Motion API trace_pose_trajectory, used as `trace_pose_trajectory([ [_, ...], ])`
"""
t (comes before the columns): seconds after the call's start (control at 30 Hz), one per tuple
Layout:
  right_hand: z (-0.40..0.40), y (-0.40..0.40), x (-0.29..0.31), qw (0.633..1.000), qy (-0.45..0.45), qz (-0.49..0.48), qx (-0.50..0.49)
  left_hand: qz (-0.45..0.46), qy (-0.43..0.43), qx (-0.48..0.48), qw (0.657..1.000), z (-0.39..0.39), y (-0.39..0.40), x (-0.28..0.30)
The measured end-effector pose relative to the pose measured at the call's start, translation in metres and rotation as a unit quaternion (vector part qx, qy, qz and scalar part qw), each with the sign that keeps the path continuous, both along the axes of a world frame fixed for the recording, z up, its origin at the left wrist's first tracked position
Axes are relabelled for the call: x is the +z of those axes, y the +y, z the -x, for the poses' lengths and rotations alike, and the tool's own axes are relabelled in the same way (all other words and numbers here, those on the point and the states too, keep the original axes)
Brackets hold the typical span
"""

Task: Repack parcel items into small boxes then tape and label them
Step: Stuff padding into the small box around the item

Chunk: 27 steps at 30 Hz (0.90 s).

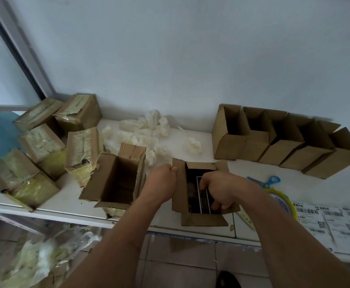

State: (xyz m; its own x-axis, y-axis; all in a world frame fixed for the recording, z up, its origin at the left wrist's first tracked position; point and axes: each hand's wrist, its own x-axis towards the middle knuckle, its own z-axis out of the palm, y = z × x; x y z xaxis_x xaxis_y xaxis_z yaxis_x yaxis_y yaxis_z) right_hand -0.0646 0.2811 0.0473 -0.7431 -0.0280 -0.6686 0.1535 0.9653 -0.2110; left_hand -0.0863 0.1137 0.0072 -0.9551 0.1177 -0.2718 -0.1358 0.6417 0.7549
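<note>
Cardboard small box: left hand grips flap edge, right hand inside.

from my feed: two bare forearms come up from the bottom edge, no sleeves in view on either one. left hand and right hand are both bare too, no gloves. no watch, strap or band at either wrist, no rings on the fingers i can make out. fingertips are partly hidden and the picture is soft, so finer detail is not readable. nothing else of the person's body is in view.
</note>
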Motion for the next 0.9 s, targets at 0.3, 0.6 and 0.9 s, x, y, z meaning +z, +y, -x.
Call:
trace_pose_trajectory([
  [0.3, 0.006, 0.0, 0.0, 0.997, 0.03, -0.002, 0.07, 0.213, 0.332, -0.269, 0.879, -0.016, 0.014, -0.003],
  [0.6, 0.005, 0.017, 0.007, 0.959, -0.011, 0.24, -0.151, 0.302, 0.197, -0.359, 0.861, -0.028, 0.015, 0.005],
  [0.9, 0.027, 0.042, 0.027, 0.946, 0.002, 0.306, -0.109, 0.305, 0.156, -0.403, 0.849, -0.029, 0.008, 0.003],
])
